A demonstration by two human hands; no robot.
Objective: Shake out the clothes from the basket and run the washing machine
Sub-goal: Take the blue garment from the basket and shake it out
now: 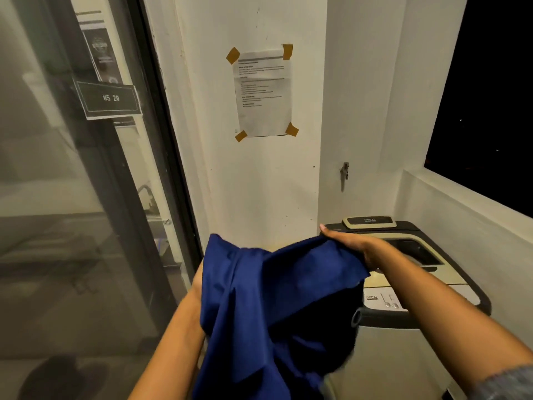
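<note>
Holding a dark blue garment (259,298) up in the lower middle of the frame, the person had it spread between both hands. The right hand (349,245) gripped the cloth's upper right edge, thumb on top and fingers curled underneath. The left hand (197,280) was almost wholly hidden behind the fabric at its left side, so I could not tell how it held. The cloth hung in folds down to the bottom edge, covering the near left corner of the washing machine (409,287), a top-loader at lower right with its lid raised and the tub opening dark. On the white wall above, in the upper middle, a printed notice (263,92) was fixed with brown tape at its corners. A glass door (72,183) with a "WS 20" label filled the left.
</note>
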